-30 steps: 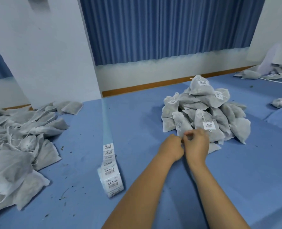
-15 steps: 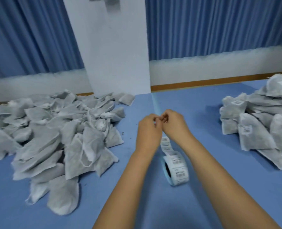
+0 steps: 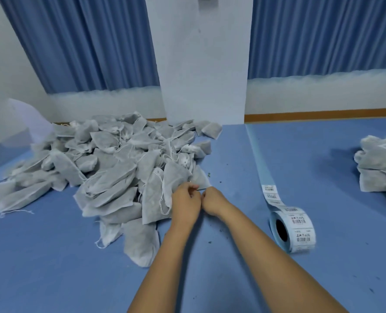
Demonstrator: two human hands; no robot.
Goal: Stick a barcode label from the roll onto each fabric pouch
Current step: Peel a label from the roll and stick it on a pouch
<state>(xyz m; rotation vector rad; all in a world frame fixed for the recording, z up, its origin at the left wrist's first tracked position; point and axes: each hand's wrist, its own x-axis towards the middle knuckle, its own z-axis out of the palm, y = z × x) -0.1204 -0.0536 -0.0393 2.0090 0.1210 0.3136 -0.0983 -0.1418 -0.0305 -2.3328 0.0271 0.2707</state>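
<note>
Blue table (image 3: 318, 159) is carrying a big grey heap of pouches (image 3: 110, 168) on the left and labelled pouches (image 3: 377, 175) at the right edge. The roll (image 3: 297, 229) is lying beside the right arm. The left hand (image 3: 185, 204) and right hand (image 3: 212, 201) are curling together at the heap's edge, maybe pinching a label, can't tell.

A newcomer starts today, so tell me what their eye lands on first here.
A sprawling heap of grey pouches covers the left of the blue surface. The left hand and right hand meet at the heap's near edge. A label roll stands on edge to the right, its strip trailing away.
</note>
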